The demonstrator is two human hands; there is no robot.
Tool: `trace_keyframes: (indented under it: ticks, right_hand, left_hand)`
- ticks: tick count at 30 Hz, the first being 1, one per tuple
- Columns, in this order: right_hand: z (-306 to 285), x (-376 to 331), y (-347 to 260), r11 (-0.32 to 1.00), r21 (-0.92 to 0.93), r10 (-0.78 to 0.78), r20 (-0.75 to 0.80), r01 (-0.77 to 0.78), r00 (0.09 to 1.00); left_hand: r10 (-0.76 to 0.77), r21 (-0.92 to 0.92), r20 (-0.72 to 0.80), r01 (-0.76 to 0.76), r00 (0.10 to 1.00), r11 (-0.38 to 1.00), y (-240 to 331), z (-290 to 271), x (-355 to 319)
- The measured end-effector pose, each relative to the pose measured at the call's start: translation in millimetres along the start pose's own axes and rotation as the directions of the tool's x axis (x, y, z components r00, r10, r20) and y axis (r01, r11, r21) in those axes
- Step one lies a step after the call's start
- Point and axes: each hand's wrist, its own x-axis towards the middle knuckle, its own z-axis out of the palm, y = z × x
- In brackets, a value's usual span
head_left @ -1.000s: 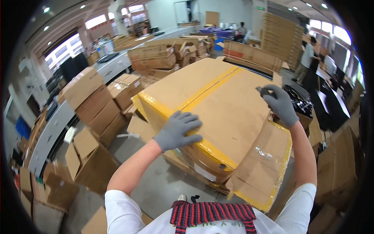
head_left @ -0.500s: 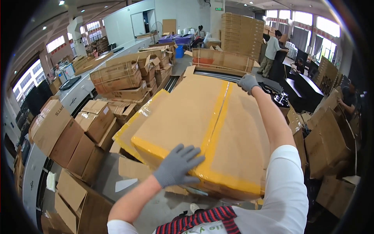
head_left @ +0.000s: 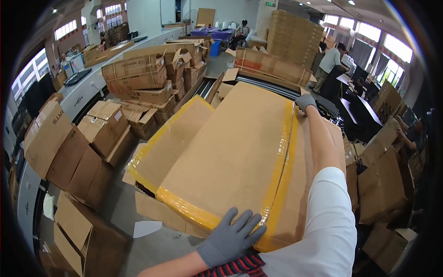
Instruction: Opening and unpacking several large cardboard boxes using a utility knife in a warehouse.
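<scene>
**Both gloved hands spread along a large taped carton**

A large flat brown cardboard carton sealed with yellow tape lies lengthwise before the person, resting on lower cartons. The left hand, in a grey knit glove, presses its fingers wide and flat on the near end. The right hand, arm fully stretched, curls over the far edge. A second ago both hands sat closer together on top; they have since spread to opposite ends, likely to shift the carton. Stacked brown boxes stand left.
</scene>
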Motion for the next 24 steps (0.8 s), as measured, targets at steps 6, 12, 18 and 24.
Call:
trace_keyframes:
  ticks: [6, 12, 18, 24]
  right_hand:
    - [6, 12, 3, 0.986, -0.161, 0.028, -0.071, -0.039, 0.997]
    - [6, 6, 1, 0.989, -0.14, -0.053, -0.052, 0.045, 0.997]
    - [-16, -20, -31, 0.945, -0.289, -0.112, 0.148, 0.152, 0.983]
    - [-24, -67, -39, 0.994, -0.112, 0.049, 0.329, -0.012, 0.943]
  left_hand:
    - [0.03, 0.017, -0.139, -0.028, 0.99, 0.999, -2, 8, 2]
    - [-0.019, -0.011, -0.095, 0.018, 0.995, 1.0, 2, 4, 6]
    - [-0.005, -0.005, -0.114, 0.004, 0.993, 1.0, 0, 0, 6]
    - [0.076, -0.01, -0.122, -0.078, 0.99, 0.997, -9, 0, 1]
